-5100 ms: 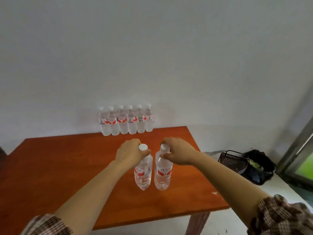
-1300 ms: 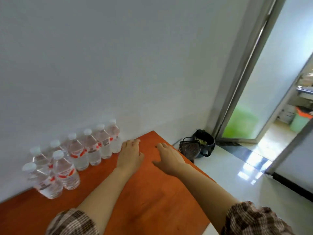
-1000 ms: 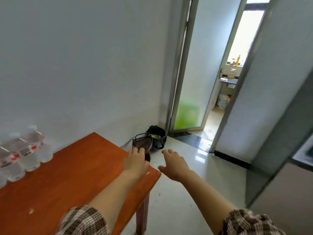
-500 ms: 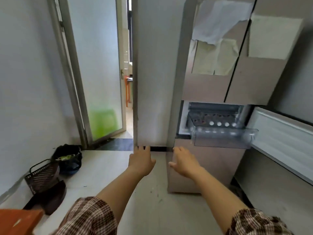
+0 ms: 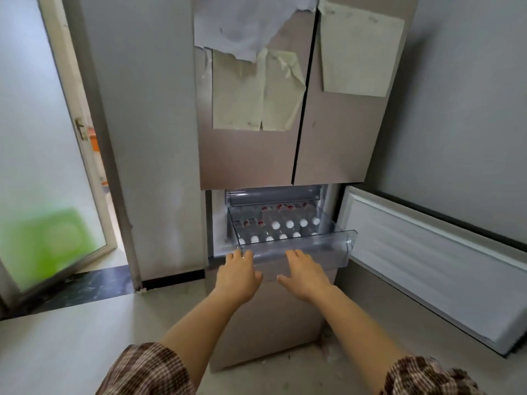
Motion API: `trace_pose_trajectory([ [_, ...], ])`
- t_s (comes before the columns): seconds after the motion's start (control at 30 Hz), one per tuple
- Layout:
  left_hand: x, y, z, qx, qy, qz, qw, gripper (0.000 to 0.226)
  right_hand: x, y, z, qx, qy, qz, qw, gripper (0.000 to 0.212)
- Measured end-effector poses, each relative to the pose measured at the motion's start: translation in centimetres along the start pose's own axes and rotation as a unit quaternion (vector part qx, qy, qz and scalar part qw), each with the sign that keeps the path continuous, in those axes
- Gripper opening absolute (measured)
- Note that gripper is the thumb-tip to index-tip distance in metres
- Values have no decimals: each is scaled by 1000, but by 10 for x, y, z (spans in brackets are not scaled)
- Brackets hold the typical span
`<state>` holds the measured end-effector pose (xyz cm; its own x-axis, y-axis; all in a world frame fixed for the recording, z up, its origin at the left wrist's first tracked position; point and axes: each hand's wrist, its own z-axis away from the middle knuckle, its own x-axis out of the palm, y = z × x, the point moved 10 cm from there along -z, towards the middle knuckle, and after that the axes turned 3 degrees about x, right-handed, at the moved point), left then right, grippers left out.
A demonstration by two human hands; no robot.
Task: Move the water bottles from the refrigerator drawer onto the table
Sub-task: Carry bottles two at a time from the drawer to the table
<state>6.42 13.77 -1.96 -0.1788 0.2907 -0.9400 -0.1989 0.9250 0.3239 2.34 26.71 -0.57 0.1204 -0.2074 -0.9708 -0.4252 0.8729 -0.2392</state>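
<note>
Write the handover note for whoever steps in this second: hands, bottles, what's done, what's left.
Left grip: open, empty, fingertips at the front left corner of the clear drawer; contact unclear.
Right grip: open, empty, at the drawer front; contact unclear.
Drawer pulled out, compartment door swung open; water bottles lie inside, caps toward you, two rows.
Done: drawer is accessible. Left: lift bottles out, carry to the table, out of view here.

Clear refrigerator drawer pulled out, water bottles lying inside (white caps forward)
</note>
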Motion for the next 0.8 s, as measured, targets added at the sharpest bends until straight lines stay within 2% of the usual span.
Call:
trace_pose_trajectory([
  [0.23, 31, 33, -113, 29, -21, 15, 999, 48, -9, 62, -103, 17, -12, -5, 1000, 58],
  [0.47, 78, 38, -221, 2, -51, 16, 999, 46, -4, 111, -217, -2, -24, -15, 1000, 49],
  [0.8, 169, 22, -339, -87, -132, 29, 987, 58, 68, 156, -359, -50, -140, -15, 989, 55],
])
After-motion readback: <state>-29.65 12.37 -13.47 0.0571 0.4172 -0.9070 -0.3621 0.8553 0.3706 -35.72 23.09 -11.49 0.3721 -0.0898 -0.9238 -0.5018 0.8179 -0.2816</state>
